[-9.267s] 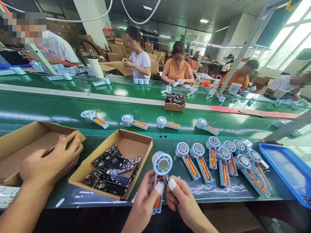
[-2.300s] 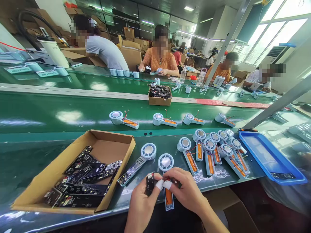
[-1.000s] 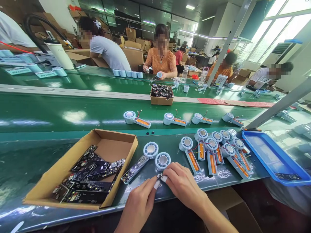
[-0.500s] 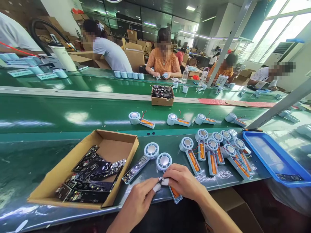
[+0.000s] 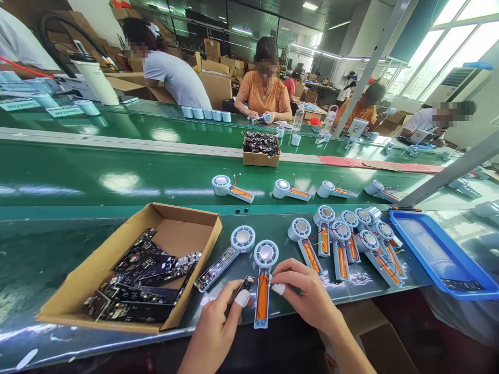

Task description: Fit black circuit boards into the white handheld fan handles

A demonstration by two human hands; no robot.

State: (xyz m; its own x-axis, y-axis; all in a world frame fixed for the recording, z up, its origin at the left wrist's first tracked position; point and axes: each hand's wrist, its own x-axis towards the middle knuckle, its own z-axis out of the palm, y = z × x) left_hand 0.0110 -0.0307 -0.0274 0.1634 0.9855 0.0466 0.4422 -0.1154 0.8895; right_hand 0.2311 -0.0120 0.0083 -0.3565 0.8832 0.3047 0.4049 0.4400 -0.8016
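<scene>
My left hand [image 5: 218, 317] grips a narrow black circuit board [image 5: 246, 283] between thumb and fingers. Just right of it lies a light blue handheld fan [image 5: 266, 253], its open handle showing an orange battery [image 5: 262, 298]. At the handle's upper right edge, my right hand [image 5: 302, 291] has thumb and fingertips pinched together; what they hold, if anything, is too small to make out. White covers wrap some of my fingertips. Beside this fan, to the left, rests another fan [image 5: 242, 238] with a black board [image 5: 217, 269] fitted along its handle.
A cardboard tray [image 5: 187, 213] of black boards stands at left. Several open-handled fans [image 5: 341, 231] cluster at right, beside a blue plastic tray [image 5: 419, 228]. More fans [image 5: 221, 185] lie on the green belt [image 5: 175, 179]. A box of parts [image 5: 261, 158] and people are beyond.
My hands have moved apart, uncovering the fan's handle and battery. The fan now points more straight toward me. Fans on the belt have shifted slightly right.
</scene>
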